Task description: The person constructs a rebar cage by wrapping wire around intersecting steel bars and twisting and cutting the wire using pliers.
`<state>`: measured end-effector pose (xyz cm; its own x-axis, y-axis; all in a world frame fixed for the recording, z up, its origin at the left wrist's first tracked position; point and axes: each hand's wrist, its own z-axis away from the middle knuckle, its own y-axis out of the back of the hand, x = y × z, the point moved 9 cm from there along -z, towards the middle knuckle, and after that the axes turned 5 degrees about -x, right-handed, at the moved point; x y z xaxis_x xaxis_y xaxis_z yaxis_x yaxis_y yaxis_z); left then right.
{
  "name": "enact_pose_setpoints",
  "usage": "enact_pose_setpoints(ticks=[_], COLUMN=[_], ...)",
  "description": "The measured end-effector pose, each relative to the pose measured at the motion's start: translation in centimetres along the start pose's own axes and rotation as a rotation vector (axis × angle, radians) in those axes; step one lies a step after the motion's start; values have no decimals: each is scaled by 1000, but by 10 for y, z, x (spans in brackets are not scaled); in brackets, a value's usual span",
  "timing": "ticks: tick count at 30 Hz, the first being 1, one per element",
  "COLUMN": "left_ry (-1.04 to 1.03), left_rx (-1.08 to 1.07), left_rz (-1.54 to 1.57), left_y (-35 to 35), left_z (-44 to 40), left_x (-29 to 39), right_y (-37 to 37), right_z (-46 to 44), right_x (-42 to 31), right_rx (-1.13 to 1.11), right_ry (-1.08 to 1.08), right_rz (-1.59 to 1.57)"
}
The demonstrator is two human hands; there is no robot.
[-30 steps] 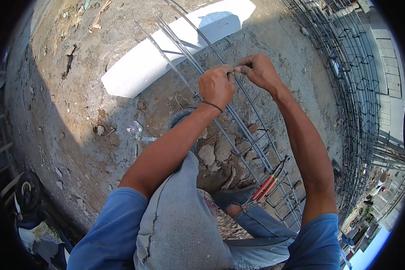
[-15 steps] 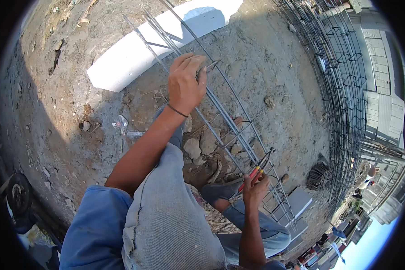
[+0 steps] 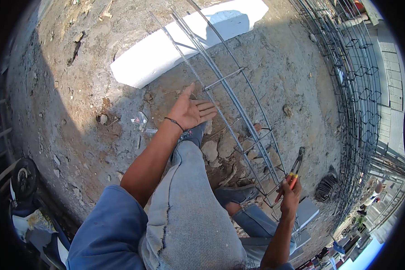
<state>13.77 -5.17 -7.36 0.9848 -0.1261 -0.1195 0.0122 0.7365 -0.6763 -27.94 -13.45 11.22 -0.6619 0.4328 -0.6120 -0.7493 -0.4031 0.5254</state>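
Observation:
My left hand is open, palm turned up and fingers spread. Its fingertips reach the near bar of a long, narrow rebar cage; whether they touch it I cannot tell. A cross tie joins the bars just beyond those fingers. In my right hand, closed round the red and yellow handles, is a pair of pincers. Their dark jaws point away from me, to the right of the cage and apart from its bars.
A long white block lies under the cage's far end. Stones lie beneath the cage beside my shoe. Several tied rebar cages are stacked at right, near a dark wire bundle. A motorbike stands at lower left.
My left hand has come off the bars, drawn nearer me and turned palm up. My right hand has swung the pincers right, away from the bars. The whole view has shifted.

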Motion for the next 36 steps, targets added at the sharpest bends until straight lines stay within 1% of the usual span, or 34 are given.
enact_pose_setpoints(ticks=[2, 3, 4, 6, 8, 10, 12, 13, 14, 15, 17, 18, 20, 21, 24, 25, 27, 31, 34, 36], left_ry=[36, -26, -23, -194, -192, -194, -215, -218, -274, -329, -365, -398, -391, -383, -389, -389, -409, -409, -412, -409], left_rx=[-147, -159, -169, -32, -45, -49, -87, -87, -36, 14, 27, 35, 20, 4, 26, 24, 46, 45, 47, 52], left_rz=[54, 106, 111, 212, 295, 378, 349, 356, 307, 255, 216, 177, 156, 135, 59, 63, 22, 3, 12, -4], left_y=[-24, -30, -33, -17, -15, -6, -5, -9, -11, -13, -15, -14, -15, -17, -20, -21, -22, -20, -19, -22], left_z=[-9, -15, -23, -40, -48, -54, -63, -62, -56, -51, -51, -50, -50, -48, -43, -42, -40, -41, -42, -39], left_x=[-5, 0, -1, 8, 11, 10, 14, 13, 14, 17, 19, 21, 21, 21, 21, 20, 21, 21, 21, 21], right_y=[4, 5, 3, -7, -25, -56, -84, -98, -113, -121, -140, -145, -156, -160, -168, -169, -168, -169, -173, -174], right_z=[-16, -27, -39, -63, -92, -113, -136, -150, -162, -175, -189, -197, -208, -210, -201, -202, -208, -205, -200, -203], right_x=[-38, -57, -78, -123, -174, -218, -248, -260, -270, -278, -292, -296, -298, -299, -299, -300, -300, -307, -310, -311], right_rx=[-7, -16, -22, -81, -54, -45, -75, -108, -143, -147, -150, -154, -164, -192, -210, -211, -225, -198, -201, -240], right_ry=[152, 205, 259, 178, 519, 758, 1009, 934, 858, 863, 1053, 1056, 1092, 1067, 1132, 1134, 1070, 1059, 1094, 1057], right_rz=[59, 121, 184, 363, 769, 1134, 1200, 1299, 1394, 1392, 1439, 1437, 1550, 1587, 1598, 1601, 1600, 1639, 1669, 1642])
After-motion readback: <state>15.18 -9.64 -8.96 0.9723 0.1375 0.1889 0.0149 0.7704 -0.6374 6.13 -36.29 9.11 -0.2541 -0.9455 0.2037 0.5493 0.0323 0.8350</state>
